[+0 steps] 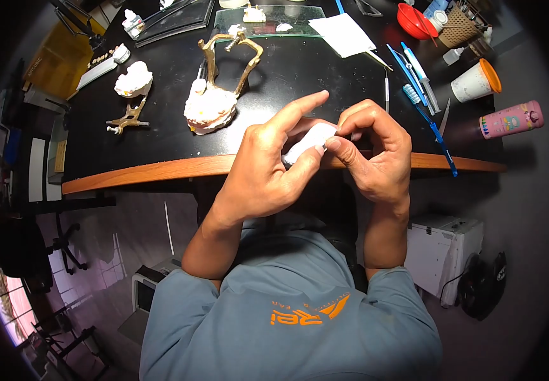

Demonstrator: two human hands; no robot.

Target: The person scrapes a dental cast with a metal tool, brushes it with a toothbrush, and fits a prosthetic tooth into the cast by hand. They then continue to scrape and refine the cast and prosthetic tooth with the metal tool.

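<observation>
My left hand (271, 162) is wrapped round a small white object (309, 143), thumb along its near side, above the table's front edge. The thumb and fingers of my right hand (376, 149) pinch at the object's right end. What the object is cannot be made out; the fingers hide part of it. Just beyond my left hand a brass-coloured metal frame (250, 76) lies on the black table with a white plaster mass (210, 111) attached. Farther left is a second, smaller metal frame (130, 117) with a white plaster piece (133, 80).
On the black table (173, 143) a glass plate (293, 24) and white paper (343, 35) lie at the back. At the right are blue-handled tools (436, 136), a red bowl (414, 23), a paper cup (468, 86) and a pink bottle (509, 119).
</observation>
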